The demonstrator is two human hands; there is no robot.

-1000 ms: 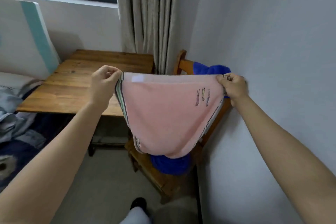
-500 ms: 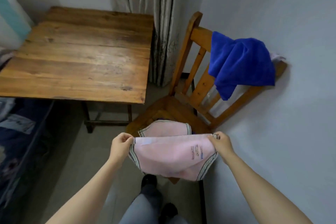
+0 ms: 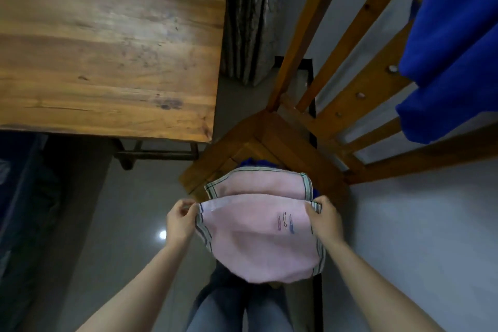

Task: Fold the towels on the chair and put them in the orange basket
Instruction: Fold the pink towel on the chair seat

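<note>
A pink towel (image 3: pixel 258 240) with striped edges hangs doubled over between my hands, low over the front of the wooden chair (image 3: pixel 272 140). My left hand (image 3: pixel 180 221) pinches its left top corner and my right hand (image 3: pixel 324 219) pinches its right top corner. The towel's far half lies on the chair seat, over a bit of blue cloth (image 3: pixel 249 162). A blue towel (image 3: pixel 452 46) hangs over the chair's backrest at the upper right. No orange basket is in view.
A wooden table (image 3: pixel 107 43) stands to the left of the chair. A curtain (image 3: pixel 250 16) hangs behind, between table and chair. A pale wall (image 3: pixel 417 237) runs close along the right. My legs (image 3: pixel 237 307) stand on the grey floor below the towel.
The towel has come down from chest height to the chair seat, and its far half now lies on the seat. My view has tilted down steeply. Both hands kept hold of the corners.
</note>
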